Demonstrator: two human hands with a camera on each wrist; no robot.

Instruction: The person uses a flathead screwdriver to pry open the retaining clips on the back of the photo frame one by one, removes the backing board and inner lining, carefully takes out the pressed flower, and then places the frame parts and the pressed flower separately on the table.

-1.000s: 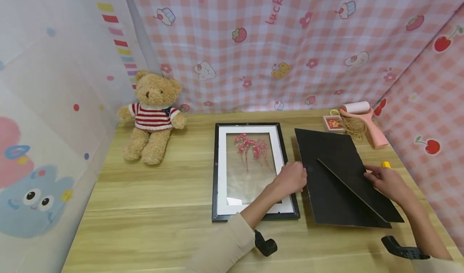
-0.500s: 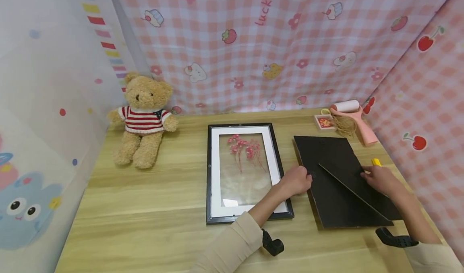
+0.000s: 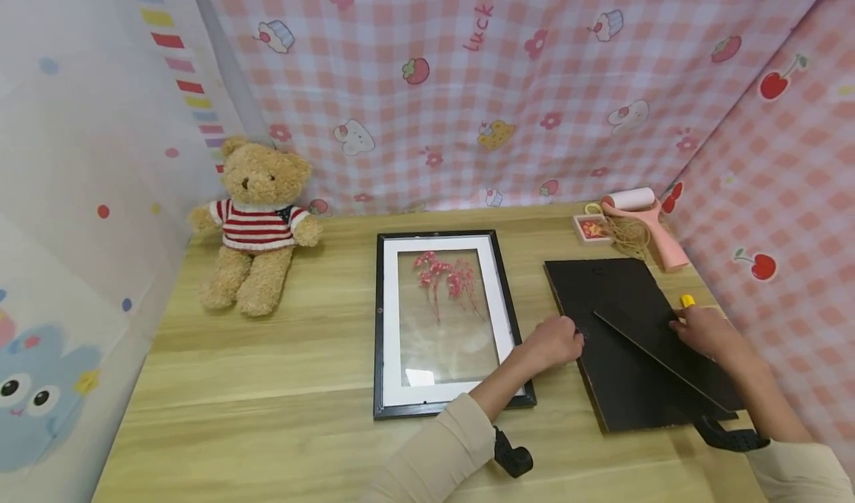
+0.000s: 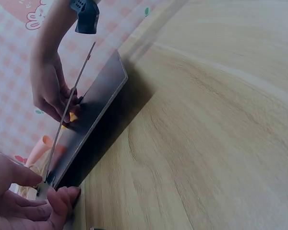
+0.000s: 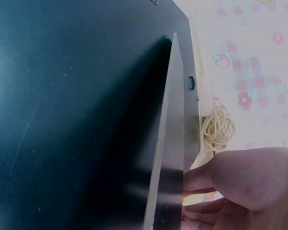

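A black backing board lies on the wooden table, to the right of a black picture frame that holds pressed pink flowers. The board's stand flap is lifted at an angle. My left hand curls its fingers on the board's left edge. My right hand pinches the right side of the flap. The left wrist view shows both hands on the board: the left hand low in the corner, the right hand on the thin flap.
A teddy bear in a striped jumper sits at the back left. A pink lint roller, a bundle of twine and a small box lie at the back right. A yellow item sits beside my right hand. Patterned cloth walls enclose the table.
My left hand has slid right from the frame's edge onto the board's left edge. The right hand keeps its hold on the flap. The head view has shifted.
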